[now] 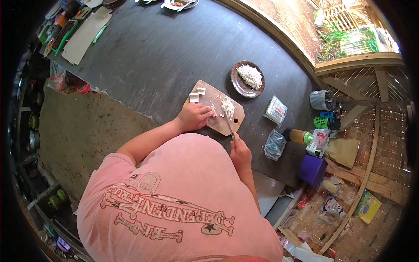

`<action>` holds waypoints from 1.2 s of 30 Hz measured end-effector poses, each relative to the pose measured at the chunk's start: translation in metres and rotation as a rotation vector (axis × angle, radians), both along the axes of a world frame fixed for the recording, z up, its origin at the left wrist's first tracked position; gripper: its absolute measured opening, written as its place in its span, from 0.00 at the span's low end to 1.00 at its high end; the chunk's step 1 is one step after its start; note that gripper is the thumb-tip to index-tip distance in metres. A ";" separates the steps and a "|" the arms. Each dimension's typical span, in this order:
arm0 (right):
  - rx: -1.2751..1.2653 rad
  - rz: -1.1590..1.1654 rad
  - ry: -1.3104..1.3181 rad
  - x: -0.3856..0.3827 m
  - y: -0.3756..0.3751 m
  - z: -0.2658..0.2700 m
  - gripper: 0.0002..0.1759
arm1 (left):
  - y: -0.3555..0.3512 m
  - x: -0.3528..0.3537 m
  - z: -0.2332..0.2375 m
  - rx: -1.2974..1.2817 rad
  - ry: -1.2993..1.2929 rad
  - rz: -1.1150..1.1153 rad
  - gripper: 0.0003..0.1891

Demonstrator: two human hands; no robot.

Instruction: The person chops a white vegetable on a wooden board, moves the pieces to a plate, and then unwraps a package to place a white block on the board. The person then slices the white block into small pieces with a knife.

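- Nearest us is our pink shirt (179, 187), its printed front reaching up towards the near edge of the bench (170, 48).
- Our left hand (195, 117) rests at the near left edge of the cutting board (211, 93), fingers bent; it seems to hold down a small white piece by the fingertips, though they partly hide it.
- Our right hand (240, 153) is closed around the handle of the knife (228, 126), just off the board's near right corner, with the blade slanting over the board.
- We see the white strips (228, 107) heaped on the board's right half, a few loose bits between them and our left hand.
- The two white blocks (194, 97) sit near the board's left edge, beyond our left hand.
- Beyond the board's far right corner, the brown plate (238, 85) carries a mound of white shreds (249, 77).
- To the right, towards the bench's right edge, we have a sealed packet (276, 110) and, nearer us, a clear plastic bag (275, 145).
- Along that right edge stands a jar with a green lid (298, 136), lying tilted beside a purple container (312, 170).
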State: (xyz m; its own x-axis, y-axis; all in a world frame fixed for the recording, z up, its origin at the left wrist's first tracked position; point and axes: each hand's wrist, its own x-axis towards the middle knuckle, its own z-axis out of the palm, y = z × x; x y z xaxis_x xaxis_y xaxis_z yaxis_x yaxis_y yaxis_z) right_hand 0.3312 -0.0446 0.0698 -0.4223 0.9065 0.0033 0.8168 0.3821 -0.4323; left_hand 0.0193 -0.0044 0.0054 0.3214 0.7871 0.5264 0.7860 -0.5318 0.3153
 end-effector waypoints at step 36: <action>-0.016 -0.031 0.067 -0.003 0.015 -0.041 0.21 | 0.001 0.001 0.001 0.012 -0.005 -0.001 0.11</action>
